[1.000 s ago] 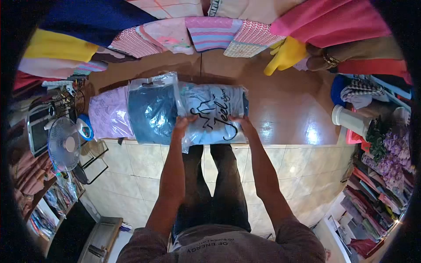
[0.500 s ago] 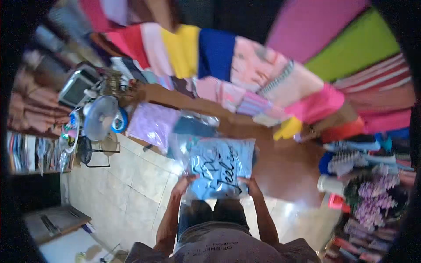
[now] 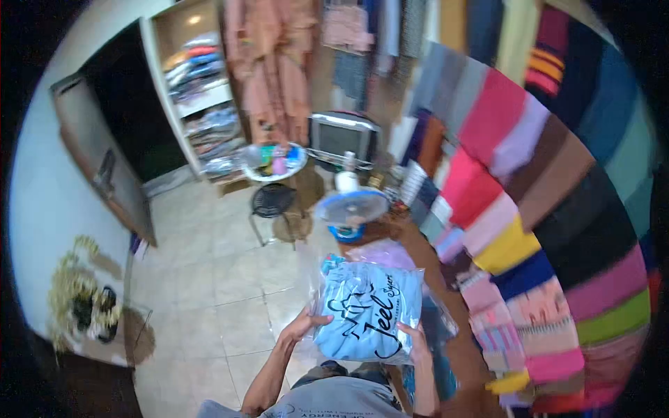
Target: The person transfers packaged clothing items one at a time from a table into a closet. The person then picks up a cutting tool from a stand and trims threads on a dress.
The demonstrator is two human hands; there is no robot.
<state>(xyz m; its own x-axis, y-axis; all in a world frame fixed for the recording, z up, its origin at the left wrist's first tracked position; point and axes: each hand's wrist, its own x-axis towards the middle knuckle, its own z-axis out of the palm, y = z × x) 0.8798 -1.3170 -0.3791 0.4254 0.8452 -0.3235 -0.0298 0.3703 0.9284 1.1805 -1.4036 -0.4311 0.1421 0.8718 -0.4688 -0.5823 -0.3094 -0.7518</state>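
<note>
bag: clear plastic with folded light blue cloth inside and black lettering, "jeel", on its front; the bag (image 3: 368,313) is held up in front of the person's body, and clock directions here count from it.
left hand: the left hand (image 3: 306,326), at between eight and nine o'clock, grips the bag's side edge, thumb on the front.
right hand: the right hand (image 3: 418,343), at four o'clock, grips the opposite edge, thumb also on the front.
packets: a purple packet (image 3: 385,252) just beyond at twelve; a dark packet (image 3: 437,329), partly hidden, near three.
table: a brown table (image 3: 468,382), at four.
fan: a blue-rimmed fan (image 3: 353,206), at twelve, beyond the purple packet.
stool: a black stool (image 3: 272,200), between ten and eleven.
cloths: a many-coloured row of cloths (image 3: 512,251), blurred, from one to four.
door: a door (image 3: 104,171), at ten.
</note>
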